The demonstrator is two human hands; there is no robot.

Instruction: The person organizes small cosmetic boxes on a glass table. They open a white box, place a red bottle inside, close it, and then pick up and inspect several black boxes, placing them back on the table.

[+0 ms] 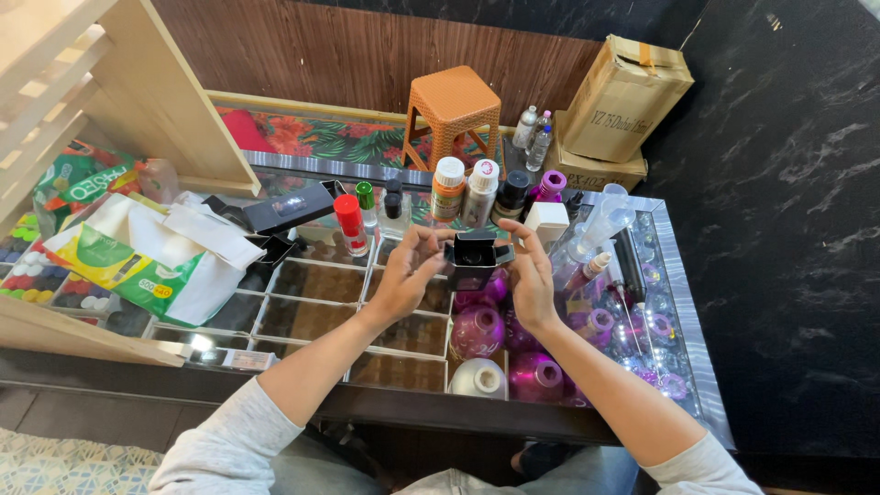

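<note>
Black open-flapped carton (475, 259) upright mid-frame, pinched between left hand (406, 270) and right hand (529, 275), fingers closed on its sides, equally near.

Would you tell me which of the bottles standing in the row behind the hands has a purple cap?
The rightmost bottle, beside the white box; the others wear white, black, green or red caps.

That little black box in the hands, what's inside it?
The small black box, held between the left hand and right hand, has its top flaps open. Only darkness shows inside; any contents are hidden by its walls.
</note>
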